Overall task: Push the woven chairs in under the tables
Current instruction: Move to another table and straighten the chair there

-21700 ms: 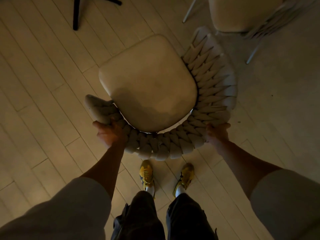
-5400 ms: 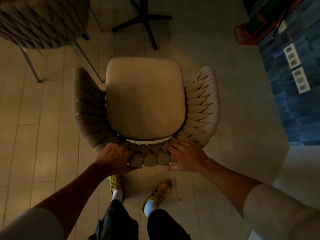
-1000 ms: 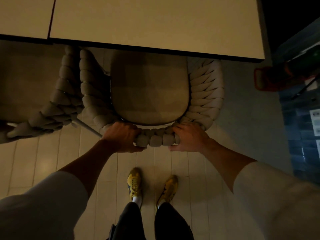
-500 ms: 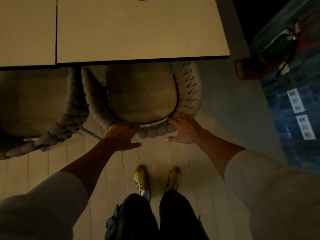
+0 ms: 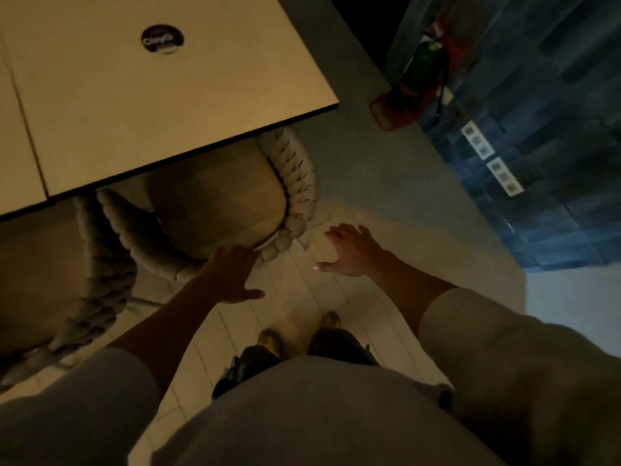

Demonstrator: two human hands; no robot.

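Observation:
A beige woven chair [image 5: 218,203] stands with the front of its seat under the pale table [image 5: 161,105]; its braided back rim curves toward me. My left hand [image 5: 228,274] lies flat with straight fingers at the rim's near edge. Over the floor to the right of the chair, my right hand [image 5: 353,250] hovers with its fingers spread, touching nothing. A second woven chair [image 5: 94,264] sits at the left, also partly under a table.
A dark round sticker [image 5: 162,39] lies on the tabletop. A dark green cylinder in a red stand [image 5: 416,79] is by the blue tiled wall [image 5: 537,146] at the right. Wall sockets [image 5: 492,159] are there too. My yellow shoes [image 5: 302,334] stand on the plank floor.
Both hands have let go of the chair's back rim. My right hand moved off to the right, and the view has swung toward the right.

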